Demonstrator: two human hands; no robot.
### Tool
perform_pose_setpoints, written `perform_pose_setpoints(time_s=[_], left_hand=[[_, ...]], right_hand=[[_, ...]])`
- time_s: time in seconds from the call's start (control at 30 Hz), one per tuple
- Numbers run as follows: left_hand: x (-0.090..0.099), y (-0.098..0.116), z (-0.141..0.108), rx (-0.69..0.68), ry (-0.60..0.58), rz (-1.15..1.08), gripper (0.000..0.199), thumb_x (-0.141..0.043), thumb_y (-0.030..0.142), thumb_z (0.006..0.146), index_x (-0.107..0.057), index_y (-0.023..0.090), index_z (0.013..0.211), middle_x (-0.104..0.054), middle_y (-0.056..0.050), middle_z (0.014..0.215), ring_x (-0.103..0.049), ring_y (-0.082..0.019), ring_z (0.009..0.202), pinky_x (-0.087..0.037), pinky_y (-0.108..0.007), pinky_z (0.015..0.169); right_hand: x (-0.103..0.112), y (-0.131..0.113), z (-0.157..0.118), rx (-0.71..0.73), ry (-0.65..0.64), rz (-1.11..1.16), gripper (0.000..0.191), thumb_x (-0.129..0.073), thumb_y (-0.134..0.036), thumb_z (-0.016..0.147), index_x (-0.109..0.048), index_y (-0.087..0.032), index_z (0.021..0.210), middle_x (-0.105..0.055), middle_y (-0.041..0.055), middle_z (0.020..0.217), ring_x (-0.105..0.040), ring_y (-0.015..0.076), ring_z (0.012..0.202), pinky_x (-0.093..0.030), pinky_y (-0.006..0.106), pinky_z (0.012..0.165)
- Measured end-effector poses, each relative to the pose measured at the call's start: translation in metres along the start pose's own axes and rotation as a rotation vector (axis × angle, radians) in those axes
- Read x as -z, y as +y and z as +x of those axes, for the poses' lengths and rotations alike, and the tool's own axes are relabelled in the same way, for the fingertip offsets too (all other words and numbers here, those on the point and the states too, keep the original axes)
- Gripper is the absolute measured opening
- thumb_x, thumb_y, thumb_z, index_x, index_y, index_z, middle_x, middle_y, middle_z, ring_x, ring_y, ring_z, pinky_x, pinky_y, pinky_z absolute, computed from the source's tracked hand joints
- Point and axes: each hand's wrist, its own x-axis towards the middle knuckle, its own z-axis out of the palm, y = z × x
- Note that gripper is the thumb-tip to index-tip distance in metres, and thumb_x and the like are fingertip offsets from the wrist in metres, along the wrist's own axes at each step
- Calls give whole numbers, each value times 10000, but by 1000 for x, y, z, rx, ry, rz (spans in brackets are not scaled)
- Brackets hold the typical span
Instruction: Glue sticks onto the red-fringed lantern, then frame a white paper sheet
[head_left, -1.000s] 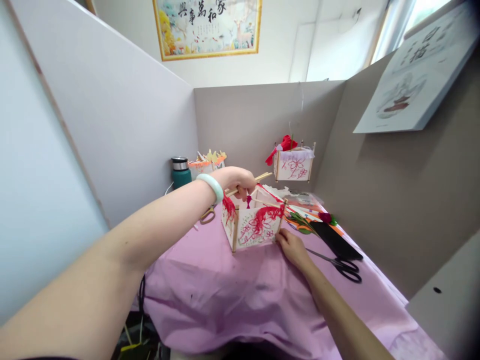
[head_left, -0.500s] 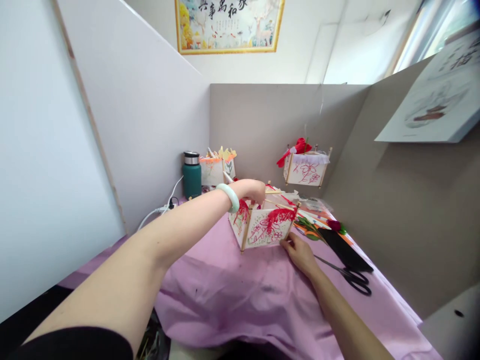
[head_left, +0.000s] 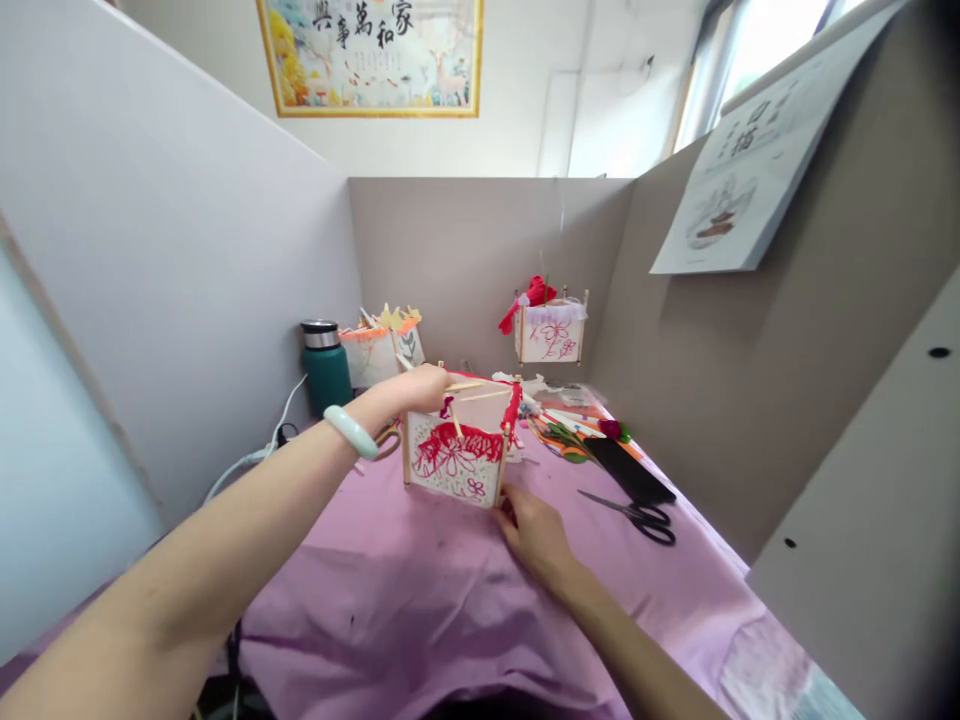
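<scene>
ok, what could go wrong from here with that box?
1. The right hand seems to steady the box only near a lower corner; a push from the left hand might tip it.
2. The red fringe might snag on the left hand.
3. The black scissors lie beside the right hand, tip toward it; a sideways move could brush them.

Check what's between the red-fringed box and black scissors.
Head view: the right hand, at a lower corner of the red-fringed box, then purple cloth up to the black scissors.
</scene>
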Motion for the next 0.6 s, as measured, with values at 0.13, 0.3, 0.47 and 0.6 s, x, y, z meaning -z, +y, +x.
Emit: perform_pose_setpoints(time_s=[0.13, 0.3, 0.47, 0.6], left_hand=[[-2, 4, -17, 20, 183, -48, 335, -501, 181, 759, -684, 181, 1039, -706, -88, 937, -613, -197, 824, -409, -252, 677], [-20, 5, -31, -130, 152, -238, 312, -594, 269, 748, -698, 234, 1040, -711, -27, 979, -618, -165, 847, -429, -234, 742], [-33, 9, -25, -205, 264, -312, 235, -579, 343, 785, -733, 216, 908, -706, -25, 968, -624, -158, 838, -437, -250, 780], [-32, 16, -21, -274, 289, -345, 196, -588, 310, 781, -733, 226, 883, -706, -7, 960, -622, -152, 833, -439, -246, 770]], right_hand=[[4, 10, -4, 17, 19, 81, 250, -514, -276, 868, -565, -167, 1087, -688, 60, 874, -634, 194, 801, -441, 285, 712], [8, 6, -5, 49, 90, 180, 202, -496, -261, 874, -580, -182, 1040, -679, 38, 855, -623, 159, 747, -438, 257, 690], [12, -6, 7, 34, 233, 253, 163, -539, -330, 857, -587, -187, 920, -658, 22, 813, -578, 126, 630, -419, 236, 630], [10, -9, 15, -11, 269, 234, 132, -540, -314, 844, -578, -189, 828, -654, 17, 761, -572, 132, 616, -393, 232, 599]])
